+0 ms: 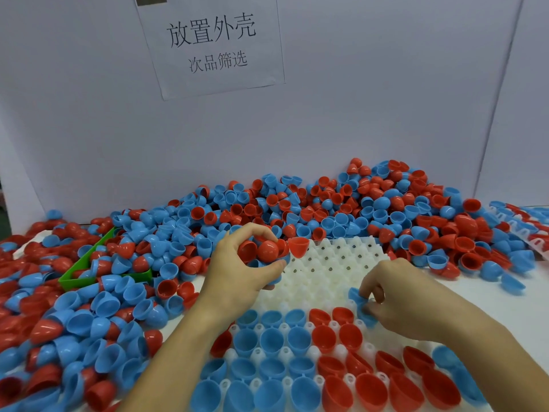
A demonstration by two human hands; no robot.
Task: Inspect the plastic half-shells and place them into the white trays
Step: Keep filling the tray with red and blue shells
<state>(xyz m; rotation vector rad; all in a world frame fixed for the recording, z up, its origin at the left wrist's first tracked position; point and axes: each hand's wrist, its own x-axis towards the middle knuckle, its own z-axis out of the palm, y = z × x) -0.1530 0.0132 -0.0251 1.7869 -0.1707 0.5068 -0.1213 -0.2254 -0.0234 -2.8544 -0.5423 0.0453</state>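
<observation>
left hand [240, 272] cups a bunch of red and blue plastic half-shells [265, 250] | right hand [395, 298] pinches a blue plastic half-shell [358, 297] over the bumpy white tray [332, 263] | shells look light, thin, slippery; hold by the rim

Both hands [395, 301] with half-shells [261, 251] over white tray [335, 263]

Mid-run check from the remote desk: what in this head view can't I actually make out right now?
- Head view: the blue plastic half-shell in the right hand is blurred and part covered by fingers; its condition cannot be judged.
- How many red plastic half-shells the left hand holds: its grip hides some.
- The white moulded plastic tray: near rows cut off by the bottom edge, the forearms cover others.
- The green plastic bin: buried by loose shells.
</observation>
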